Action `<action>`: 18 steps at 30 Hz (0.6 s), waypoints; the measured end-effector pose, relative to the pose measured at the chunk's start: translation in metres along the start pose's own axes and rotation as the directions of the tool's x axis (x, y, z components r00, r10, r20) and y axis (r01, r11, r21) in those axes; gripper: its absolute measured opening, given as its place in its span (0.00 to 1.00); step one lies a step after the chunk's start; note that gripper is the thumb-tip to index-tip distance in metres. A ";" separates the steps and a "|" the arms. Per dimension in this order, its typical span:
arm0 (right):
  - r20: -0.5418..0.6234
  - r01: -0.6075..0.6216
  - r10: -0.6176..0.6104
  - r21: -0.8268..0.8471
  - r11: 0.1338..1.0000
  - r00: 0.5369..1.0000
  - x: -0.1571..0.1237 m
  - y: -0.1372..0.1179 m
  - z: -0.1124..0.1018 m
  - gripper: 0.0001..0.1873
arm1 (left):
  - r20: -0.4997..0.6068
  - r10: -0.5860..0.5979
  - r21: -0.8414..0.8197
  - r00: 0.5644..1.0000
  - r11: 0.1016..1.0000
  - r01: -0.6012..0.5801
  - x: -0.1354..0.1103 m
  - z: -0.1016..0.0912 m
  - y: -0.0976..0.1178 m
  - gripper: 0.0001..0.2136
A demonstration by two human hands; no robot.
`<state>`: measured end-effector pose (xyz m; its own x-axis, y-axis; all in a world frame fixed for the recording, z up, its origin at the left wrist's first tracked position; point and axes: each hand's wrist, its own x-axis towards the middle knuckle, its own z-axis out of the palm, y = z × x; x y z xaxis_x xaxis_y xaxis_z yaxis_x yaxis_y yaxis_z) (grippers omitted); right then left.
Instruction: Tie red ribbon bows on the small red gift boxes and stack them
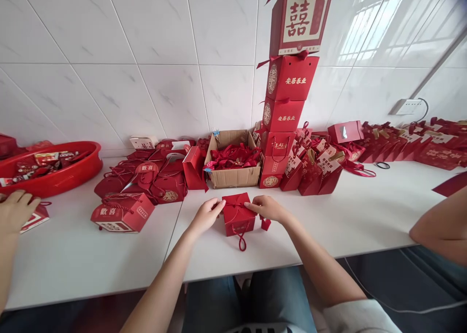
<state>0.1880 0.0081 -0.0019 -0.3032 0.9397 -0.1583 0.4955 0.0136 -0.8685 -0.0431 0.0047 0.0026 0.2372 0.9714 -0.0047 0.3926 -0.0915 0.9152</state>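
Note:
A small red gift box (238,216) stands on the white table (350,216) right in front of me, with a red ribbon across its top and a cord loop hanging down its front. My left hand (206,215) pinches the ribbon at the box's top left. At the top right, my right hand (266,207) pinches the other end of the ribbon. Both hands have their fingers closed on it.
Behind stand a cardboard box of red ribbons (233,163), a tall stack of red gift boxes (290,94), flat red boxes (153,177) and rows of folded ones (408,143). A red basin (51,170) sits far left. Other people's hand (16,209) and arm (443,226) reach in.

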 end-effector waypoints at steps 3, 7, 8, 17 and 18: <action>-0.004 0.007 -0.007 0.034 0.999 1.000 0.004 0.000 0.006 0.28 | -0.026 -0.021 -0.048 0.999 0.999 0.020 0.003 0.003 0.002 0.18; 0.011 0.021 -0.022 0.094 0.995 1.000 0.004 -0.001 0.010 0.29 | -0.044 -0.043 -0.082 0.998 0.996 0.040 0.002 0.006 0.004 0.19; 0.042 0.025 -0.030 0.109 0.994 0.999 0.002 -0.002 0.010 0.29 | -0.049 -0.042 -0.082 0.998 0.996 0.038 0.003 0.005 0.004 0.19; 0.342 0.082 -0.133 0.161 0.984 0.930 -0.006 -0.016 -0.001 0.20 | 0.026 0.004 -0.147 1.000 0.989 0.000 0.042 -0.023 0.002 0.14; 0.332 0.085 -0.136 0.165 0.983 0.933 -0.005 -0.015 -0.001 0.20 | 0.038 0.001 -0.159 0.999 0.987 0.005 0.044 -0.024 0.001 0.13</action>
<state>0.1829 0.0034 0.0122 -0.6212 0.7615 -0.1853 0.3271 0.0371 -0.9443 -0.0532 0.0523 0.0132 0.2712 0.9623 -0.0185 0.2470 -0.0510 0.9677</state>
